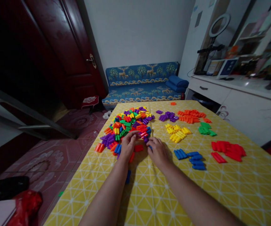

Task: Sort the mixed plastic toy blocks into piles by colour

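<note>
A mixed pile of plastic building blocks (126, 124) in several colours lies on the left side of the table. At the pile's near right edge, my left hand (129, 145) has its thumb and fingers closed together; whatever is between them is hidden. My right hand (158, 153) is just to the right, fingers curled over a blue block (150, 147) that shows only in part. Between the hands lie a red block (139, 148) and, a little farther off, a purple block (146, 139). Another blue block (128, 177) rests beside my left forearm.
Sorted by colour on the right are purple (168, 116), orange (190, 115), yellow (178, 132), green (206, 129), blue (196, 160) and red blocks (229, 150). The yellow patterned tablecloth (149, 201) lies under everything. Beyond stand a blue sofa (140, 89) and a white cabinet (248, 110).
</note>
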A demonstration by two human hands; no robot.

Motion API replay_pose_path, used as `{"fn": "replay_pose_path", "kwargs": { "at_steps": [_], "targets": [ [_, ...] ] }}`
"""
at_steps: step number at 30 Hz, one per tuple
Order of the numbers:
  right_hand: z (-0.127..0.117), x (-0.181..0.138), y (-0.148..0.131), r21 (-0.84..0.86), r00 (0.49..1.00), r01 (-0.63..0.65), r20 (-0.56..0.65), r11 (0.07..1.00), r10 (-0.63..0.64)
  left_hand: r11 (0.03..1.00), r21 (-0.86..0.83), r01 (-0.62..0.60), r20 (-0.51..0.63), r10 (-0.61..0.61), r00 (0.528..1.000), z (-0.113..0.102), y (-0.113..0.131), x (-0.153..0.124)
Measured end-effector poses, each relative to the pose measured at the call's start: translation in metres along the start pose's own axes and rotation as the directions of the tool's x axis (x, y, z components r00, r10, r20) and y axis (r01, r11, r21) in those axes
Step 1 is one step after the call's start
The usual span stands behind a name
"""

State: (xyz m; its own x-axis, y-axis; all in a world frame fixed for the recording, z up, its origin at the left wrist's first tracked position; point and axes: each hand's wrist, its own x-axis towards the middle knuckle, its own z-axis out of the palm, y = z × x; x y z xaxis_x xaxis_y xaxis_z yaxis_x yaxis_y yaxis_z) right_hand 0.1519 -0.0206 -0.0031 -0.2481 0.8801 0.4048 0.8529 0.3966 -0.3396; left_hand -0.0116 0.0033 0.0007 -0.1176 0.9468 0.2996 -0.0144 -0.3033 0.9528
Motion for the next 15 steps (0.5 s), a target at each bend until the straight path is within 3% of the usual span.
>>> {"fn": "replay_pose_path", "kwargs": {
  "at_steps": [3, 5, 9, 12, 15],
  "targets": [
    [-0.003, -0.003, 0.005, 0.094, 0.995, -0.032, -0.095, 0.995, 0.041, 1.000, 0.002, -0.006, -0.016, 0.006, 1.000, 0.001, -0.001, 0.001],
    [-0.003, -0.006, 0.000, 0.131, 0.993, 0.035, -0.114, 0.991, -0.021, 1.000, 0.018, -0.012, -0.029, 0.012, 0.999, 0.000, -0.001, 0.001],
    [0.002, -0.009, -0.015, 0.075, 0.975, 0.214, 0.043, 0.974, -0.217, 0.999, 0.053, -0.013, -0.029, 0.015, 0.999, -0.002, -0.002, 0.000],
    [0.005, -0.008, -0.022, -0.013, 0.960, 0.248, 0.139, 0.969, -0.244, 0.998, 0.067, -0.019, -0.014, 0.020, 1.000, -0.002, -0.003, 0.000],
    [0.004, -0.007, -0.024, -0.061, 0.958, 0.258, 0.144, 0.964, -0.248, 0.989, 0.138, -0.045, 0.022, 0.042, 0.999, -0.001, -0.005, 0.001]
  ]
}}
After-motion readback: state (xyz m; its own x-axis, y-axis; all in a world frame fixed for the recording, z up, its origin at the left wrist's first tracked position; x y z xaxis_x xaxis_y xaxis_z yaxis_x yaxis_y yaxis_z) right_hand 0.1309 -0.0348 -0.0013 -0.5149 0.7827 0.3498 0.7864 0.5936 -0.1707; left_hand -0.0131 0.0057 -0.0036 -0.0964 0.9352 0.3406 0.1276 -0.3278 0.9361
